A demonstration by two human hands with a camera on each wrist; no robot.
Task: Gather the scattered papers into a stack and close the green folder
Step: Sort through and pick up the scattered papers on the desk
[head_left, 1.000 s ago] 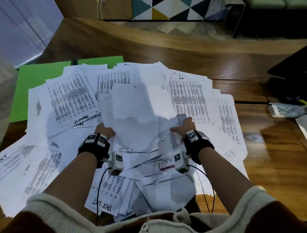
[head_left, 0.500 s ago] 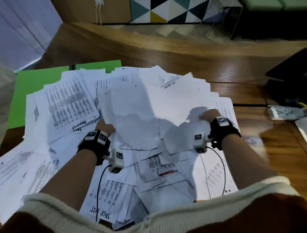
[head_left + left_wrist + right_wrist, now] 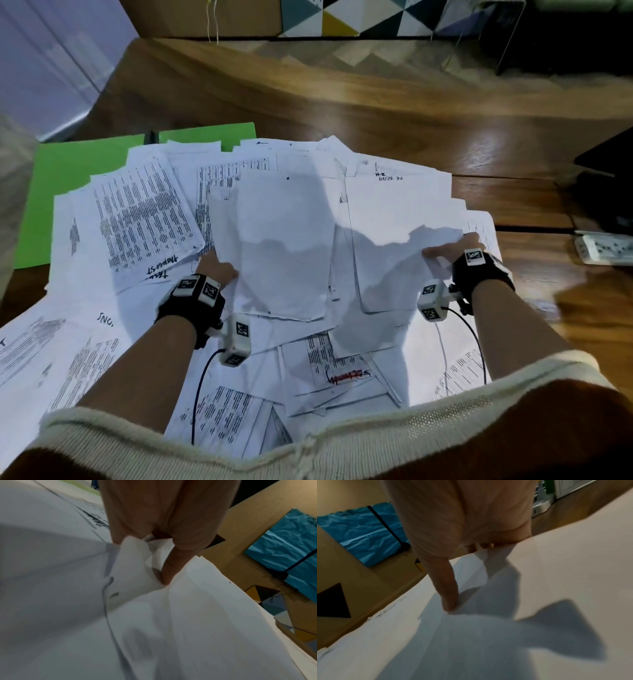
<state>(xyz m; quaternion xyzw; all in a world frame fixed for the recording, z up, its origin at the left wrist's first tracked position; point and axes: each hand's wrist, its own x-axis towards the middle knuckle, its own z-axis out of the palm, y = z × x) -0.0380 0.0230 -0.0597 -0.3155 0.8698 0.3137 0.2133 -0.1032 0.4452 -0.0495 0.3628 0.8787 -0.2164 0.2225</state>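
Observation:
Many white printed papers [image 3: 147, 212] lie fanned over the wooden table. The open green folder [image 3: 65, 192] lies flat at the far left, partly under them. My left hand [image 3: 219, 267] pinches the left edge of a blank-backed bundle of sheets [image 3: 281, 246], thumb on top [image 3: 164, 573]. My right hand [image 3: 448, 251] grips the right edge of another blank sheet [image 3: 397, 233], thumb lying on the paper [image 3: 448, 599] and fingers curled under it. Both hands' fingers are hidden beneath the sheets in the head view.
A white power strip [image 3: 606, 248] lies on the table at the right, with a dark object [image 3: 609, 164] behind it. Bare wooden table [image 3: 376, 113] stretches beyond the papers. More sheets [image 3: 335, 377] overhang the near edge by my body.
My right hand has moved from the middle of the pile out to the right and taken hold of a sheet's right edge. The left hand has kept its grip on the central bundle.

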